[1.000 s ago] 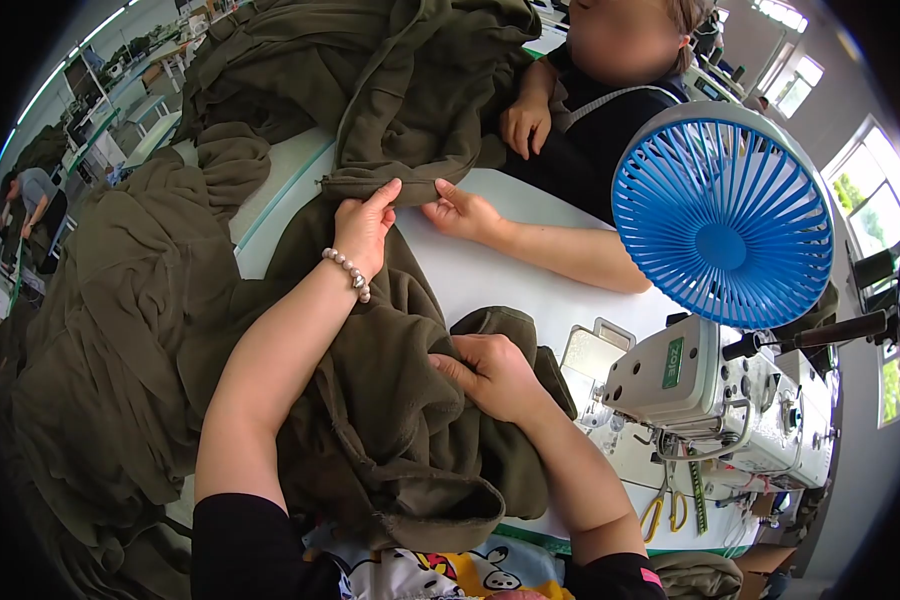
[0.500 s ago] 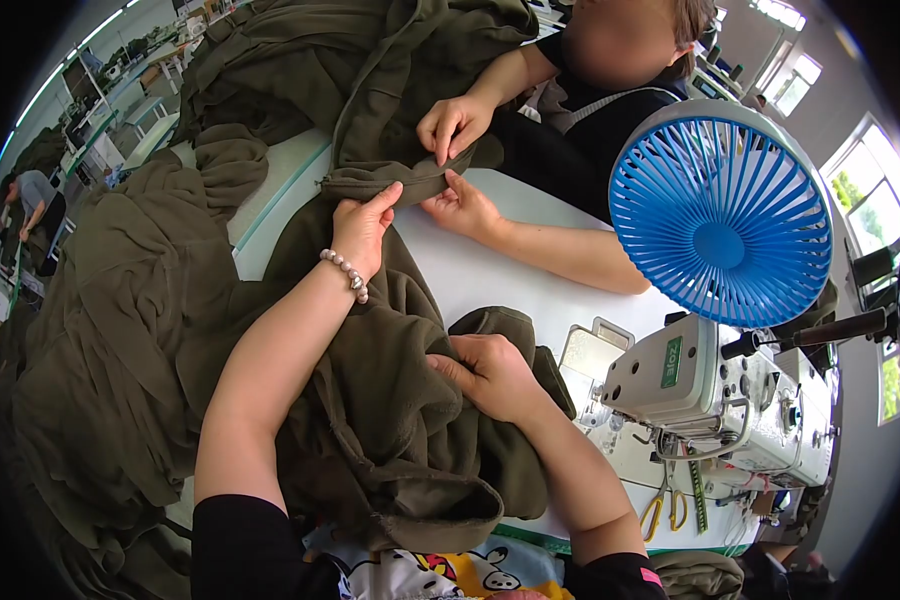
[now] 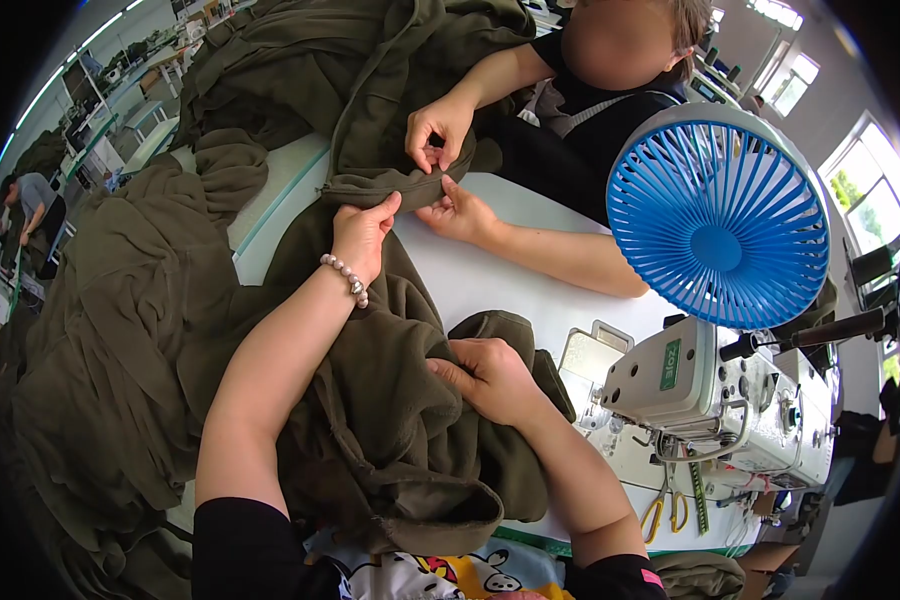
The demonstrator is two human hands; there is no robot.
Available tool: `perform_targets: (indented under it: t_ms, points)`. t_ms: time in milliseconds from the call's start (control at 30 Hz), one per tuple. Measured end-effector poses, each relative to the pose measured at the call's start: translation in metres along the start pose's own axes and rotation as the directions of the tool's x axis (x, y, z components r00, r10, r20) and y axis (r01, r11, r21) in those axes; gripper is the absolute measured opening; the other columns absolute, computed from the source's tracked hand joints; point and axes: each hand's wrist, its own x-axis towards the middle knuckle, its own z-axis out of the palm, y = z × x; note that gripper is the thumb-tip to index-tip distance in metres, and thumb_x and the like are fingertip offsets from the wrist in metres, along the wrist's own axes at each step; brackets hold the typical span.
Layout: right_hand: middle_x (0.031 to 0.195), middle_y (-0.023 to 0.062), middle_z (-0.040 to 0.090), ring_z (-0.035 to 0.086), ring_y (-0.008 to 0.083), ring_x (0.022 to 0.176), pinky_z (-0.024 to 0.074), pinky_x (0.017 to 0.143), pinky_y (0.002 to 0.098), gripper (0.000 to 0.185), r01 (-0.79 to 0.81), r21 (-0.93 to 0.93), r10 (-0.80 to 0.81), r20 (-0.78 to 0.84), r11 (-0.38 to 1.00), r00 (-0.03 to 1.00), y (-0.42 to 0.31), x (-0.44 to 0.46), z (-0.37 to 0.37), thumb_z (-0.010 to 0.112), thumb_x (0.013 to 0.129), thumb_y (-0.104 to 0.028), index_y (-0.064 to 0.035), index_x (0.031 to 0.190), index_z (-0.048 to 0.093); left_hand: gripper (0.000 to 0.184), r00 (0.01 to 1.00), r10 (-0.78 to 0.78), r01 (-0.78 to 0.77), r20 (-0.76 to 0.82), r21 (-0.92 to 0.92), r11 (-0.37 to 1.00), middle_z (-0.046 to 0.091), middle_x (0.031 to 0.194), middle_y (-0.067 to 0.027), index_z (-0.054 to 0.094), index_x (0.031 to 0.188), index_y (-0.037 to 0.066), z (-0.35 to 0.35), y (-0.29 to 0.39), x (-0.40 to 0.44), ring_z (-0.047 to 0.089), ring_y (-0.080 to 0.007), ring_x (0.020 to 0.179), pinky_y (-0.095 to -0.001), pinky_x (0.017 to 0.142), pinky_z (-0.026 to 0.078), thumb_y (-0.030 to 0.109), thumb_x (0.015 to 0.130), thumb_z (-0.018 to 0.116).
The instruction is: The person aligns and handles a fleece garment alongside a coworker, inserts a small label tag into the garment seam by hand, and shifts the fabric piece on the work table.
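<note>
An olive-green fleece garment (image 3: 375, 340) lies bunched across the white table in front of me. My left hand (image 3: 362, 238), with a bead bracelet on its wrist, pinches a seamed edge (image 3: 390, 192) of the olive fabric between thumb and fingers. Lower down, my right hand (image 3: 488, 380) is closed on a fold of the garment, its fingertips hidden by cloth. Across from me, a co-worker's upper hand (image 3: 440, 132) and lower hand (image 3: 460, 212) are at the same seamed edge, just beyond my left fingers.
A sewing machine (image 3: 710, 390) stands at right, below a blue fan (image 3: 718, 220). Yellow-handled scissors (image 3: 654, 515) and a green ruler (image 3: 698, 495) lie near it. Olive fabric piles (image 3: 120, 330) fill the left, with another fabric heap (image 3: 270, 70) at the back.
The co-worker's upper hand has shifted slightly left, its fingers now bent at the seamed edge. Both my hands have stayed almost in place.
</note>
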Motion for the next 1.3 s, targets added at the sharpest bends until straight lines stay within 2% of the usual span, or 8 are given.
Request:
perform_targets:
  t_ms: [400,500,600,767,867,1000,1133,1300]
  points:
    - [0.066,0.0188,0.054,0.052,0.0361,0.061,0.0423,0.057,0.0403,0.033,0.004,-0.021,-0.004,-0.001,1.000,1.000,0.003,0.000,0.002,0.063,0.089,-0.027,0.0025,0.076,0.058,0.019,0.997,-0.005,0.003,0.071,0.033,0.999,0.066,0.093,-0.0002,0.064,0.097,0.007,-0.009,-0.004,0.006,0.056,-0.0069,0.079,-0.0210,0.071,0.043,0.001,0.080,0.071]
    - [0.059,0.0187,0.050,0.051,0.0382,0.057,0.0399,0.053,0.0438,0.049,0.048,0.017,-0.047,-0.072,0.999,0.996,0.006,0.000,0.005,0.063,0.088,-0.039,0.0013,0.064,0.048,0.020,0.997,0.006,-0.008,0.079,0.029,1.000,0.065,0.094,-0.0001,0.064,0.098,0.007,-0.010,-0.005,0.006,0.056,-0.0069,0.080,-0.0212,0.071,0.043,0.001,0.080,0.071]
    - [0.064,0.0186,0.053,0.052,0.0367,0.060,0.0418,0.055,0.0411,0.037,0.024,0.000,-0.024,-0.025,1.000,0.999,0.003,0.000,0.002,0.062,0.089,-0.031,0.0020,0.074,0.056,0.021,0.996,0.007,-0.010,0.085,0.037,0.999,0.065,0.094,-0.0002,0.064,0.098,0.007,-0.010,-0.005,0.005,0.057,-0.0068,0.081,-0.0212,0.071,0.043,0.001,0.080,0.071]
    - [0.067,0.0182,0.056,0.053,0.0354,0.061,0.0429,0.057,0.0393,0.030,-0.007,0.032,0.007,-0.001,0.999,1.000,0.001,-0.001,0.002,0.062,0.090,-0.027,0.0017,0.080,0.061,0.021,0.996,0.019,-0.021,0.084,0.018,1.000,0.065,0.094,-0.0001,0.064,0.098,0.008,-0.005,-0.003,0.003,0.057,-0.0068,0.081,-0.0212,0.071,0.043,0.000,0.080,0.071]
    - [0.066,0.0191,0.056,0.055,0.0376,0.063,0.0432,0.057,0.0422,0.039,0.005,0.036,-0.004,-0.023,0.999,1.000,-0.004,0.000,0.000,0.062,0.089,-0.035,0.0009,0.076,0.059,0.011,0.999,0.019,-0.019,0.034,0.014,1.000,0.062,0.078,0.0024,0.064,0.081,0.007,0.004,0.002,-0.004,0.049,-0.0054,0.065,-0.0201,0.061,0.037,0.000,0.078,0.072]
    - [0.066,0.0196,0.056,0.056,0.0386,0.064,0.0437,0.057,0.0433,0.042,-0.007,0.000,0.007,-0.021,1.000,1.000,-0.004,-0.001,-0.002,0.061,0.088,-0.039,0.0002,0.074,0.059,0.020,0.996,0.006,-0.010,0.084,0.041,0.999,0.066,0.091,-0.0004,0.063,0.096,0.007,-0.002,0.002,0.000,0.058,-0.0074,0.079,-0.0207,0.070,0.043,0.000,0.080,0.071]
    - [0.067,0.0197,0.057,0.056,0.0386,0.064,0.0440,0.058,0.0431,0.041,-0.029,-0.009,0.029,-0.012,1.000,0.999,-0.008,-0.002,-0.004,0.061,0.089,-0.039,0.0000,0.075,0.060,0.012,0.998,0.029,-0.029,0.060,0.009,1.000,0.061,0.078,0.0023,0.062,0.082,0.006,0.003,0.003,-0.004,0.048,-0.0053,0.065,-0.0201,0.061,0.037,-0.001,0.078,0.072]
    - [0.067,0.0197,0.057,0.056,0.0387,0.064,0.0439,0.058,0.0433,0.041,-0.055,-0.010,0.055,-0.001,0.998,0.998,-0.008,-0.002,-0.004,0.061,0.089,-0.039,0.0002,0.075,0.059,0.013,0.997,0.029,-0.030,0.075,0.017,0.999,0.062,0.078,0.0021,0.062,0.082,0.006,0.002,0.002,-0.002,0.049,-0.0053,0.065,-0.0202,0.061,0.038,-0.002,0.077,0.071]
